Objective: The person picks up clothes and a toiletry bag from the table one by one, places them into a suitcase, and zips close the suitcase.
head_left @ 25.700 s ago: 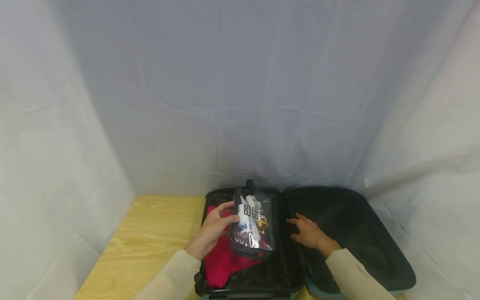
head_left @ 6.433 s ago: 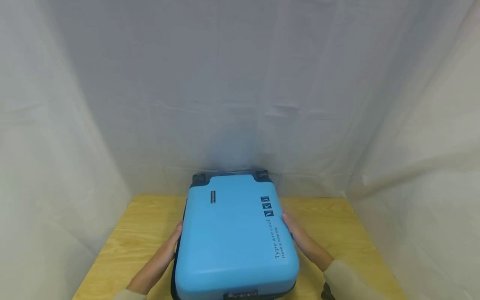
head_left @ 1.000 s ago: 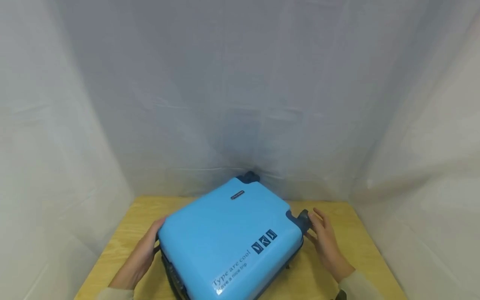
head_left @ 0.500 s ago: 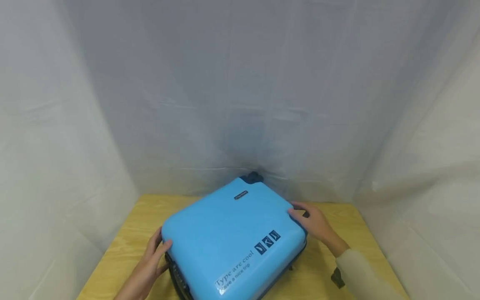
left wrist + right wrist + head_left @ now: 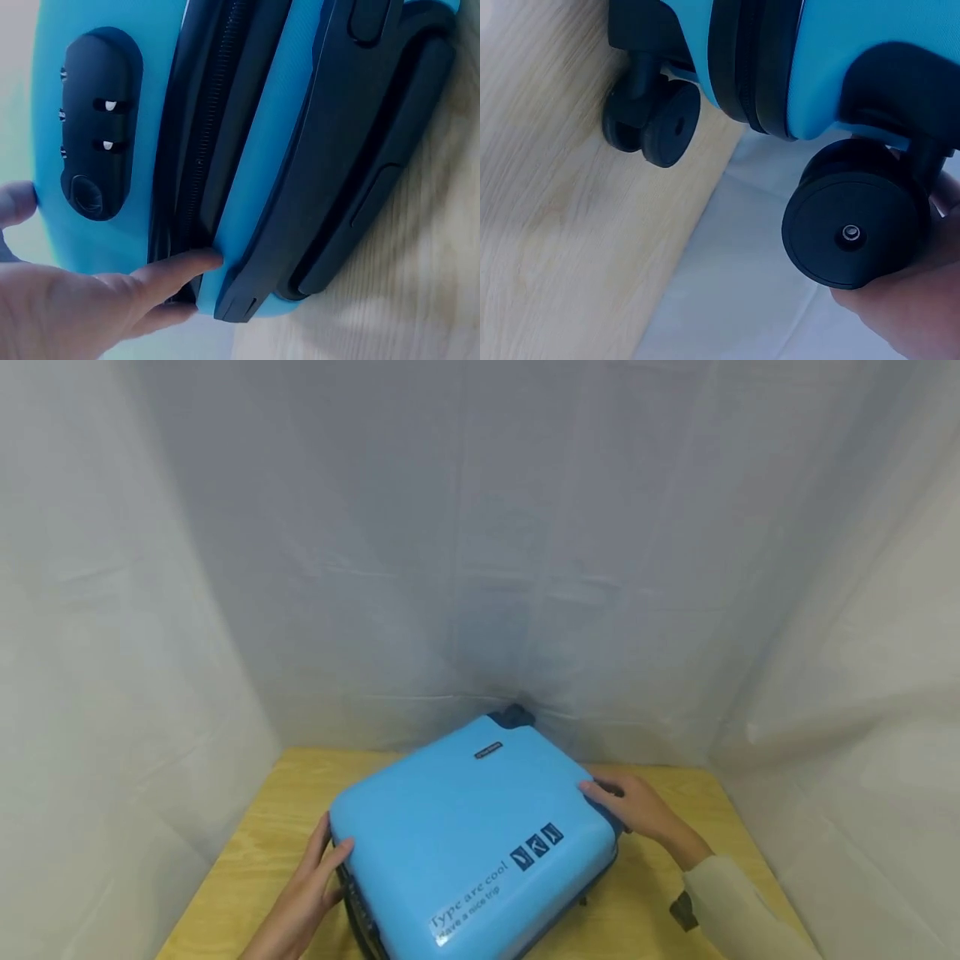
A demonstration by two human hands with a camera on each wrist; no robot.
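Closed blue suitcase flat on table, braced at opposite corners: left hand fingers straight along lock edge, right hand curled round wheel

Left hand: fingers nearly straight, spread along the near-left corner, thumb up on the top edge; fingertips press flat, not curled.
Left forearm: bare, rising from the lower edge toward the contact point.
Right hand: fingers bent round the far-right corner; palm cups from behind and below the grip, as the right wrist view shows.
Right forearm: in a cream sleeve, angled inward from the lower right.
Spacing: hands well apart, on opposite corners.
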